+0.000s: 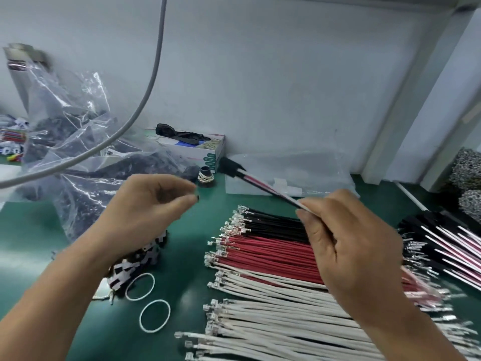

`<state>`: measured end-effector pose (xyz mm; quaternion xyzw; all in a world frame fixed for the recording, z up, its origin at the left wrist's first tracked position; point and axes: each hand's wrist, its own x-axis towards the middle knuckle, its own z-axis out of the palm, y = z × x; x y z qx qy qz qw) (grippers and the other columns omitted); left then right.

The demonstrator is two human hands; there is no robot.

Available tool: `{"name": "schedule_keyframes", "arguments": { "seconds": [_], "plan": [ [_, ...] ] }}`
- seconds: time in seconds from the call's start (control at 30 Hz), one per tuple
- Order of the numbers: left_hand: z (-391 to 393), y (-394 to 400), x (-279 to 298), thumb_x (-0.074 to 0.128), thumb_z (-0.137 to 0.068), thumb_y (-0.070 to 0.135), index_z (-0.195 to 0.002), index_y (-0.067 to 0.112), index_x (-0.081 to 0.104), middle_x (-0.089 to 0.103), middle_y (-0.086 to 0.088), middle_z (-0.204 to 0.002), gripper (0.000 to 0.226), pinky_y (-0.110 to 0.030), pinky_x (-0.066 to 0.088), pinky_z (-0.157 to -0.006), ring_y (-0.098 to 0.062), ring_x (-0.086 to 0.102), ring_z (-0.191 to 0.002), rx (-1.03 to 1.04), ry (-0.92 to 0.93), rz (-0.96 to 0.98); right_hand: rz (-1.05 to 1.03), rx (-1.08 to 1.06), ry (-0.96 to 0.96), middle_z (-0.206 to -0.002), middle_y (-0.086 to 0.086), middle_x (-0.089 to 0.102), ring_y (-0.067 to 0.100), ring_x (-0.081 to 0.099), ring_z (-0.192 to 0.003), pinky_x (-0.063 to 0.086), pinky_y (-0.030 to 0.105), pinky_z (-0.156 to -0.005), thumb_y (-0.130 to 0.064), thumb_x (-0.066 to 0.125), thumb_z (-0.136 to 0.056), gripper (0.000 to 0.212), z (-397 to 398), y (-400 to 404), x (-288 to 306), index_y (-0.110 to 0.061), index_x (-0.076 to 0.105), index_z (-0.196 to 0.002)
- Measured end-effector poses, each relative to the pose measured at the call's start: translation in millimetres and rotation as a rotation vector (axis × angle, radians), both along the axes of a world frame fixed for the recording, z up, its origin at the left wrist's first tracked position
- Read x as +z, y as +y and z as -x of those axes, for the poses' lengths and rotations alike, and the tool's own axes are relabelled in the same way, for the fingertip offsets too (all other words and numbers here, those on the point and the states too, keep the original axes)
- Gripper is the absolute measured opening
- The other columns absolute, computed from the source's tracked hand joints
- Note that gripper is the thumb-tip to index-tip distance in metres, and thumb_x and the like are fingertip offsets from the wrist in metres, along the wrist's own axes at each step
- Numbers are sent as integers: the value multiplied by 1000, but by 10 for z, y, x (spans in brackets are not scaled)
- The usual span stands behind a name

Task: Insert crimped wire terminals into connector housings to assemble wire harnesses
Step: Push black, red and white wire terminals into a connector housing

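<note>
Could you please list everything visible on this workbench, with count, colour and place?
black wires: one bundle, black, centre
red wires: one bundle, red, below black
white wires: many, white, nearest
assembled harness: one, black housing, in right grip
finished harnesses: pile, right
rubber bands: two, white, mat
plastic bags: clear, left
tissue box: one, back
left hand: curled, empty as far as visible
right hand: pinching harness
</note>
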<state>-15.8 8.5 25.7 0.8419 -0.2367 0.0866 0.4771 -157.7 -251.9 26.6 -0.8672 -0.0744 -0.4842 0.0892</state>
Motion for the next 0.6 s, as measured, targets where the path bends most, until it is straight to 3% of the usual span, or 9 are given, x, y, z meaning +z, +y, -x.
{"name": "schedule_keyframes", "arguments": {
  "seconds": [0.07, 0.13, 0.23, 0.3, 0.37, 0.43, 0.5, 0.6],
  "plan": [
    [-21, 50, -7, 78, -84, 38, -99, 37, 80, 75, 21, -85, 15, -28, 55, -75, -4, 68, -77, 135, -153, -371, 72, -1, -92, -82, 1, 65, 19, 60, -64, 47, 33, -50, -22, 62, -100, 18, 45, -72, 109, -10, 77, -99],
    [-19, 56, -4, 73, -85, 51, -105, 40, 76, 70, 22, -92, 24, -27, 52, -75, -7, 65, -85, 187, -207, -664, 102, -3, -128, -84, 2, 65, 20, 60, -65, 47, 35, -53, -22, 62, -100, 19, 111, -160, 239, -10, 77, -100],
    [-89, 97, -78, 62, -79, 71, -98, 45, 68, 62, 20, -84, 32, -25, 43, -62, -9, 62, -83, 236, -220, -895, 123, -97, -80, -86, -5, 58, 15, 52, -66, 43, 36, -55, -30, 56, -102, 23, 231, -431, 437, -16, 74, -105],
    [-210, 189, -188, 52, -66, 82, -78, 44, 60, 56, 19, -69, 41, -23, 40, -54, -9, 58, -70, 276, -222, -942, 125, -204, 30, -88, -10, 53, 18, 52, -69, 44, 38, -56, -38, 50, -103, 28, 326, -757, 501, -21, 71, -107],
    [-367, 288, -342, 42, -49, 84, -74, 46, 57, 55, 18, -57, 48, -23, 48, -53, -7, 57, -58, 286, -176, -948, 112, -339, 114, -88, -12, 49, 21, 53, -72, 46, 41, -57, -40, 47, -102, 29, 458, -1177, 452, -23, 70, -108],
    [-599, 382, -586, 50, -41, 82, -72, 57, 54, 53, 20, -50, 40, -27, 53, -53, -8, 56, -51, 269, -181, -872, 89, -487, 172, -90, -11, 46, 25, 55, -77, 48, 46, -61, -31, 49, -104, 24, 640, -1647, 329, -21, 69, -112],
    [-887, 475, -859, 61, -37, 73, -72, 63, 52, 50, 25, -53, 38, -30, 55, -53, -11, 55, -48, 200, -167, -756, 67, -630, 251, -91, -7, 42, 29, 54, -75, 50, 50, -62, -20, 52, -98, 25, 841, -2065, 204, -15, 70, -115],
    [-1126, 498, -1075, 69, -40, 54, -81, 61, 51, 44, 26, -66, 45, -29, 52, -50, -9, 52, -51, 59, -155, -729, 123, -799, 387, -86, -3, 45, 30, 57, -68, 54, 49, -59, -11, 60, -90, 23, 1053, -2422, 39, -12, 72, -109]
  ]
}}
